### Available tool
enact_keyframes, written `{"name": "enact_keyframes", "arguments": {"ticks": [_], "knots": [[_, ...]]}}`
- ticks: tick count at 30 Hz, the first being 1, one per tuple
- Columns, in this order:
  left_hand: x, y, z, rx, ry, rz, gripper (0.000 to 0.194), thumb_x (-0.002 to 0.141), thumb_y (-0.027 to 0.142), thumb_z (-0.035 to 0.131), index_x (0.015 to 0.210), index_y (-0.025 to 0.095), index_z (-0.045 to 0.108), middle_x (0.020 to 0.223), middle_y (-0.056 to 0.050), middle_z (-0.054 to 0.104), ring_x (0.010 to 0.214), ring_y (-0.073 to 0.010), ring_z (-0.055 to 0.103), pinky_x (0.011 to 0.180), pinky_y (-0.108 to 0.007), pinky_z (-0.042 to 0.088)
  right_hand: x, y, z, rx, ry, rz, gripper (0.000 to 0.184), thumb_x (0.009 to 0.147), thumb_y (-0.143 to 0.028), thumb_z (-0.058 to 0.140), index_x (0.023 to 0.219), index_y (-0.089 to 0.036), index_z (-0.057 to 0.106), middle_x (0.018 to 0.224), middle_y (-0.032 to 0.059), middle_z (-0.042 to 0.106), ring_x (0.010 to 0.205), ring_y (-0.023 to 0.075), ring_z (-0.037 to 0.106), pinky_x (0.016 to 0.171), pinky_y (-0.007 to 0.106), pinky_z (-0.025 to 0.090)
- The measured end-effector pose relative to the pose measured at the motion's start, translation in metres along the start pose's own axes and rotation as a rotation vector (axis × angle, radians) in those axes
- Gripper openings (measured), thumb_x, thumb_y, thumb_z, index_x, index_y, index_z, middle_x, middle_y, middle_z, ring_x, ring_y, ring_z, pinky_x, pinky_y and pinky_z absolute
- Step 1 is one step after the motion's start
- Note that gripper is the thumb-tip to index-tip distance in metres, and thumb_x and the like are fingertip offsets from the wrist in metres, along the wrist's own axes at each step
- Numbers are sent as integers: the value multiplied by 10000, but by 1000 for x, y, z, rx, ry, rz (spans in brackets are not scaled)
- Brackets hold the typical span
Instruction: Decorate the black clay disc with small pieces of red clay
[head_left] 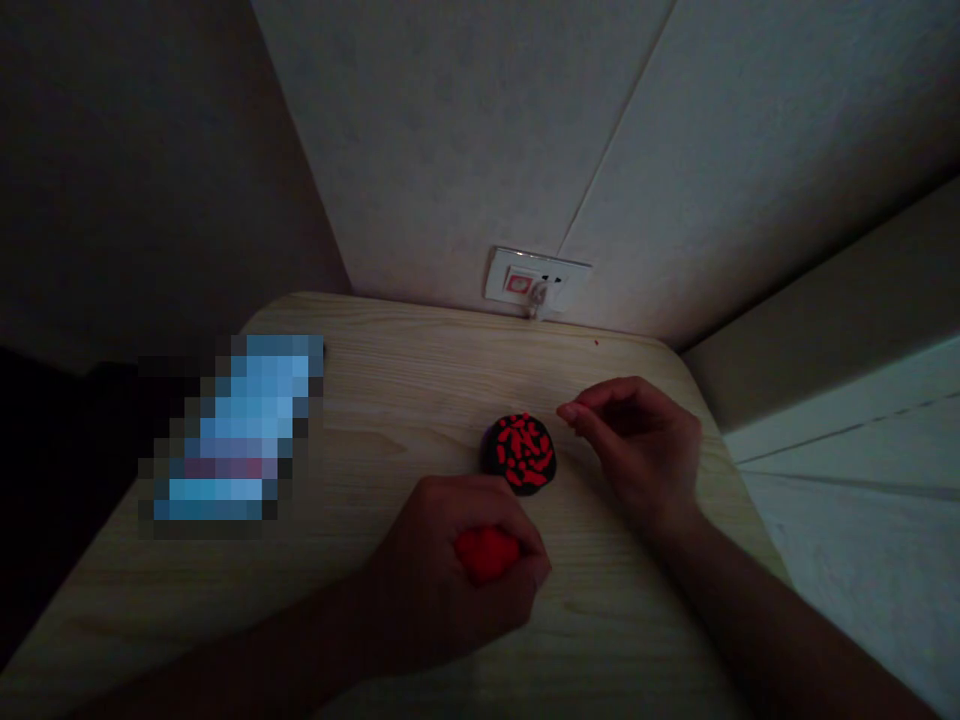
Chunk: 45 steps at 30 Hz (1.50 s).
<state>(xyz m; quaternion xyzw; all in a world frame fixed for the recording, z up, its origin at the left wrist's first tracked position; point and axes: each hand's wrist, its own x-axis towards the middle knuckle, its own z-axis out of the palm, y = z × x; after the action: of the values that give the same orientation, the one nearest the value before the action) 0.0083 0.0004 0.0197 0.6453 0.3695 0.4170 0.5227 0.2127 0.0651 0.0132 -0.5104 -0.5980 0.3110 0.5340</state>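
Note:
My left hand is closed around a lump of red modelling clay, which shows in the ring of thumb and forefinger. Just beyond it, on the tabletop, sits a small black round piece with many little red dabs and strips over its top. To the right of that disc, my right hand is raised slightly with thumb and forefinger pinched together. Its fingertips look reddish, and whatever is between them is too small to make out. Neither hand visibly touches the black piece.
A lit, blurred-out screen stands at the table's left side. The pale wooden table meets a wall with a socket plate and a plug in it. A tiny red crumb lies near the back edge.

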Motion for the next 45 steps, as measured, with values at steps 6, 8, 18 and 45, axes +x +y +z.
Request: {"name": "enact_keyframes", "arguments": {"ticks": [6, 8, 18, 45], "knots": [[4, -7, -4, -461, 24, -445, 202, 741, 327, 781, 691, 151, 696, 527, 29, 584, 416, -74, 469, 411, -182, 375, 1, -1, -1, -40, -27, 15, 209, 808, -365, 831, 736, -204, 720, 659, 6, 715, 574, 134, 629, 557, 257, 519], [5, -8, -5, -588, 10, -471, 213, 715, 331, 807, 698, 150, 697, 490, 35, 585, 390, -64, 464, 399, -168, 356, 1, -1, -2, -22, -44, 25, 220, 859, -379, 780, 744, -200, 724, 647, 8, 713, 555, 128, 619, 543, 251, 508], [8, -8, -7, -811, -18, -474, 132, 729, 254, 777, 705, 131, 731, 645, 7, 696, 396, -49, 548, 379, -150, 353, 0, -2, 2, 15, -37, -12, 143, 935, -328, 699, 965, -218, 785, 765, 20, 778, 542, 120, 632, 526, 259, 549], [6, -10, -6, -913, -37, -477, 171, 685, 173, 864, 731, 151, 701, 657, 16, 747, 393, -31, 571, 388, -95, 427, 11, 1, 0, 416, -91, 327, 357, 845, -550, 749, 786, -201, 792, 690, 59, 780, 565, 146, 637, 509, 256, 493]]}}
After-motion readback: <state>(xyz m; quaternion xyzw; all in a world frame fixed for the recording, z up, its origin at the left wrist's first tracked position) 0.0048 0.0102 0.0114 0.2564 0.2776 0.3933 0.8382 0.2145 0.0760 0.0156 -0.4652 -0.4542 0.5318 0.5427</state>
